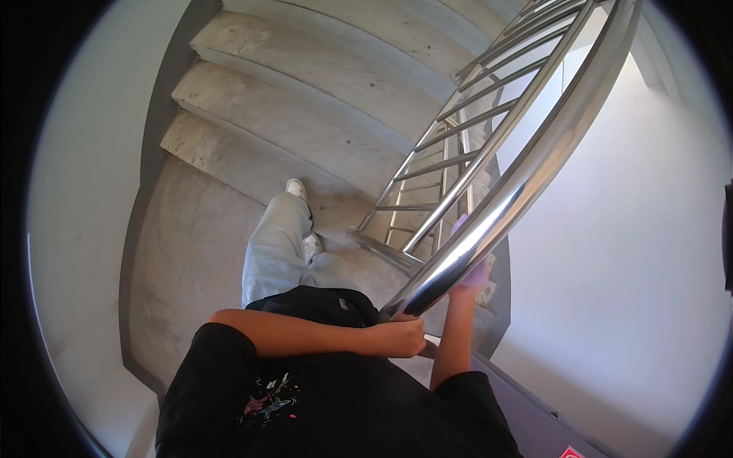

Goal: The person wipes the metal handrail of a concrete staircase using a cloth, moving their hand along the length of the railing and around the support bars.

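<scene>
A thick polished metal handrail (515, 189) curves from the top right down to my body. My left hand (402, 338) is closed in a fist against its lower end, the fingers curled around the rail there. My right hand (471, 285) is on the rail's outer side, farther up, and is partly hidden behind it. A blurred purple cloth (476, 273) is held in that hand. Some of the purple also shows past the rail's inner edge, so the cloth reaches around the underside.
Curved concrete steps (298, 109) fan out ahead, and my shoes stand on a landing (189, 252). Metal balusters (446, 160) join the handrail. A white wall (80, 217) bounds the left, another wall (601, 240) the right. A red sign (571, 452) sits at the bottom right.
</scene>
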Motion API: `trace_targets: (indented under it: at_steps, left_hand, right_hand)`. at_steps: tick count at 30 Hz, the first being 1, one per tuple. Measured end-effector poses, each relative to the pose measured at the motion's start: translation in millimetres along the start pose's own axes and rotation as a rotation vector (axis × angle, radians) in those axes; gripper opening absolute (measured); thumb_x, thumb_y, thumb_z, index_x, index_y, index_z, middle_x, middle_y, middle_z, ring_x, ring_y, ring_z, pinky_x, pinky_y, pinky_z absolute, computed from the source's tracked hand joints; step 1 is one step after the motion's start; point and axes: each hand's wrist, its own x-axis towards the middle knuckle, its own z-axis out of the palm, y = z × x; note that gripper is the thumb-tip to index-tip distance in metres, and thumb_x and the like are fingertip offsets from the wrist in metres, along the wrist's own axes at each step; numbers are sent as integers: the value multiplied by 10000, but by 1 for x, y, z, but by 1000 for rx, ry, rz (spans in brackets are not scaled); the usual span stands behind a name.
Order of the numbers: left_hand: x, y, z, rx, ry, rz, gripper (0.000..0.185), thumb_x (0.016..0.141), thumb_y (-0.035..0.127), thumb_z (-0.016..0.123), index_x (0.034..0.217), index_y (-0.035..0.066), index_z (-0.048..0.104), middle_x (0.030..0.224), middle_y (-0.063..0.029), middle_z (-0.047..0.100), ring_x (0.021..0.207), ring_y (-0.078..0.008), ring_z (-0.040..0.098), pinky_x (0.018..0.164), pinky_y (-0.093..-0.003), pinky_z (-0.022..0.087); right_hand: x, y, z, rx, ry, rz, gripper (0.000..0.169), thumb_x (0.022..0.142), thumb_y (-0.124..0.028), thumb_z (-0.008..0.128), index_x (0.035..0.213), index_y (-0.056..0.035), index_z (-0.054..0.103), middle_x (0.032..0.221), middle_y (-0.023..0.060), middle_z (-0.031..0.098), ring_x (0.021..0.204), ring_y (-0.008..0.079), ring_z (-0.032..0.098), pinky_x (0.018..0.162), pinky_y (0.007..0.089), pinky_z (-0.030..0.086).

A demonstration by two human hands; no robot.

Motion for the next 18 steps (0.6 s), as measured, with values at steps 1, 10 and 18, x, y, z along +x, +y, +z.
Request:
trace_targets:
  at_steps: [1,10,18]
  left_hand:
    - [1,-1,-3,-34,-20,11,120,744,165,611,709,65,555,596,-55,535,539,-220,525,507,-346,410]
    - [16,-14,5,-806,349,121,56,812,111,577,822,56,582,772,-59,537,771,-212,570,625,-365,448]
    - [44,-99,-43,-503,441,194,170,803,106,569,881,25,697,921,-85,635,1048,-257,560,1196,-437,246]
  right_hand:
    - [-3,-1,-3,-165,35,21,472,1009,-294,409,1386,-12,436,1277,165,555,1109,300,583,916,399,514]
    - [12,-68,84,340,-215,-211,649,1031,-477,292,1462,7,318,1316,313,493,1172,383,539,927,481,502]
    - [78,-189,116,-245,-104,-417,676,969,-334,503,1467,56,262,1351,208,496,1235,285,528,1031,382,434]
